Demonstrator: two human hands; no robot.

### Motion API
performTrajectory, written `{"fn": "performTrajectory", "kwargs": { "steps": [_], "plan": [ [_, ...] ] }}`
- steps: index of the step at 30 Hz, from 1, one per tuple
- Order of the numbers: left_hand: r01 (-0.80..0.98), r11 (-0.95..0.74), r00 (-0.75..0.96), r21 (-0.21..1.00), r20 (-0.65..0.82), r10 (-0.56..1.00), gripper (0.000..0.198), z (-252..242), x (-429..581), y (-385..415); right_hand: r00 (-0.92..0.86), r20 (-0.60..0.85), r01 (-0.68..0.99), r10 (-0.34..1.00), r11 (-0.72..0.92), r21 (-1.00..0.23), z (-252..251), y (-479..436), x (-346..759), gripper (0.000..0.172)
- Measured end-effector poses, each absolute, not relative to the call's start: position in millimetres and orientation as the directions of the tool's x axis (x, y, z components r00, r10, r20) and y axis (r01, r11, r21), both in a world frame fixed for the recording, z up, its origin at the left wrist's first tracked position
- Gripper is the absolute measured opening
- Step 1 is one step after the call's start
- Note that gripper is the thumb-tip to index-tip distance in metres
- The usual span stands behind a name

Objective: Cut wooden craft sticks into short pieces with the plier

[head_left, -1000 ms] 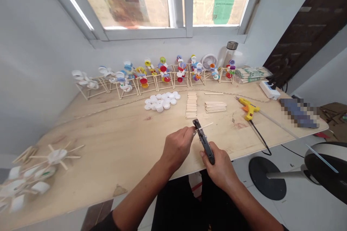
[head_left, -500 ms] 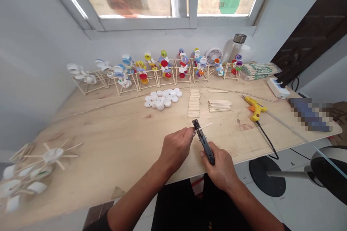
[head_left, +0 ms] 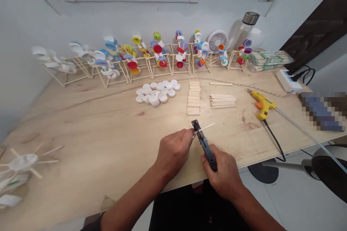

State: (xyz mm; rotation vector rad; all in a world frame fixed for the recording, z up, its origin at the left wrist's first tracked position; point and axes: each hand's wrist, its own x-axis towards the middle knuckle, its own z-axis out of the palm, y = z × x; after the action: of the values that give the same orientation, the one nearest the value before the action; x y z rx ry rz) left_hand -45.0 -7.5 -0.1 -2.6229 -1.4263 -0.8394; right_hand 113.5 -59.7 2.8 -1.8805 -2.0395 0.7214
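Note:
My right hand (head_left: pixel 223 171) is wrapped around the handles of a black hand cutter (head_left: pixel 206 148), which points up and to the left. A thin wooden stick (head_left: pixel 208 127) lies across the cutter's jaws, its free end sticking out to the right. My left hand (head_left: pixel 175 151) pinches the other end of that stick close against the jaws; the fingertips partly hide it. Just beyond the cutter lie a column of short cut sticks (head_left: pixel 193 99) and a stack of longer sticks (head_left: pixel 222 101). One single stick (head_left: pixel 221 84) rests above the stack.
White bottle caps (head_left: pixel 158 92) lie in a cluster left of the sticks. Along the wall stand several stick frames with coloured cap wheels (head_left: pixel 158 56). A yellow glue gun (head_left: pixel 262 104), power strip (head_left: pixel 288 81) and small fan (head_left: pixel 217 41) are to the right. A spoked wheel (head_left: pixel 24 162) lies at left.
The camera view has tilted downward, so the window shows less and the table things appear shifted. Both hands keep nearly the same hold on the stick and cutter.

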Motion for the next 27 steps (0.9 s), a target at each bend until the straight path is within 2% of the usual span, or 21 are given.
{"fn": "performTrajectory", "kwargs": {
  "steps": [4, 12, 19, 23, 27],
  "plan": [
    [0.795, -0.576, 0.428, 0.191, 0.498, 0.755, 0.016, -2, -45, -7, -0.127, -0.142, 0.839, 0.982, 0.03, -0.543, 4, -60, 114, 0.012],
    [0.856, -0.505, 0.412, 0.109, 0.446, 0.795, 0.016, -3, -45, -17, -0.144, -0.132, 0.835, 0.981, 0.048, -0.549, 6, -61, 115, 0.011],
    [0.866, -0.492, 0.395, 0.086, 0.486, 0.78, 0.014, -7, -41, -18, -0.127, -0.112, 0.838, 0.985, 0.046, -0.544, 4, -63, 116, 0.011],
    [0.868, -0.489, 0.384, 0.092, 0.5, 0.776, 0.016, -7, -42, -19, -0.145, -0.107, 0.821, 0.984, 0.06, -0.567, 7, -61, 117, 0.012],
    [0.873, -0.486, 0.406, 0.043, 0.49, 0.771, 0.017, -7, -42, -19, -0.176, -0.136, 0.792, 0.975, 0.058, -0.608, 11, -60, 119, 0.015]
  ]
}}
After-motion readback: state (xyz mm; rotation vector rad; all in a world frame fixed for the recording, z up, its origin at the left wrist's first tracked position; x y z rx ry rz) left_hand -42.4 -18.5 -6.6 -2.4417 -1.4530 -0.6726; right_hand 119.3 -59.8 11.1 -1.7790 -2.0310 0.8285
